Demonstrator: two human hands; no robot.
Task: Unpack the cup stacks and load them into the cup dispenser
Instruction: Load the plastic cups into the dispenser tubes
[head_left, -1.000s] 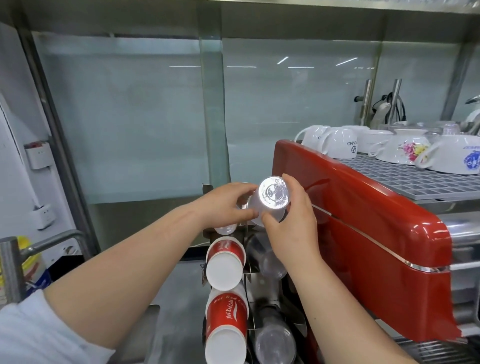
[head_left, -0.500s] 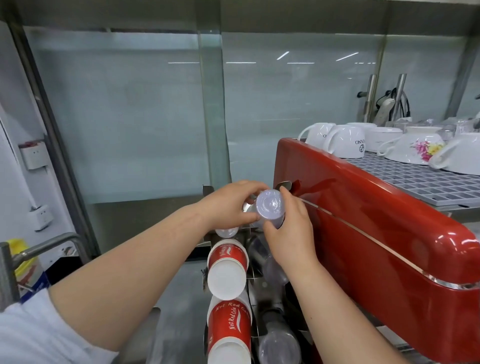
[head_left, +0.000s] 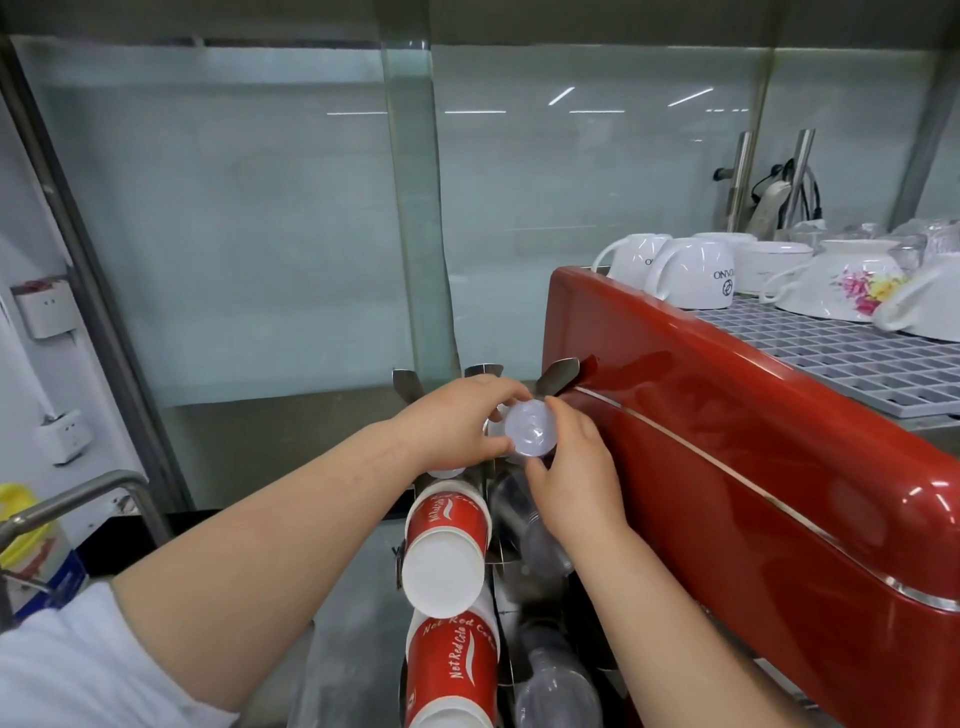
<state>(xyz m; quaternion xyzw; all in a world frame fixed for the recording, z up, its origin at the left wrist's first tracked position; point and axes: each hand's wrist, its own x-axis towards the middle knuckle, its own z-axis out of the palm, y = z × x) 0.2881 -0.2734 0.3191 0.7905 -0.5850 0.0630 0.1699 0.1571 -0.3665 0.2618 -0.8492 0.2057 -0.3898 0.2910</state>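
A stack of clear plastic cups (head_left: 531, 430) points its round bottom at me, sunk into the top right slot of the metal cup dispenser (head_left: 558, 375). My left hand (head_left: 457, 422) grips the stack from the left with thumb and fingers. My right hand (head_left: 571, 473) pinches it from below and the right. Red paper cup stacks (head_left: 448, 540) fill the left slots beneath. Clear cup stacks (head_left: 553, 691) lie in the lower right slots, partly hidden by my right forearm.
A red espresso machine (head_left: 727, 467) stands tight against the dispenser's right side, with white ceramic cups (head_left: 696, 278) upside down on its top grate. Frosted glass panels (head_left: 260, 234) close the back. A metal rail (head_left: 78, 499) and wall sockets (head_left: 65, 436) sit at the left.
The clear cup stack has slid deeper down into the top right slot. Both hands followed it down, still gripping its end.
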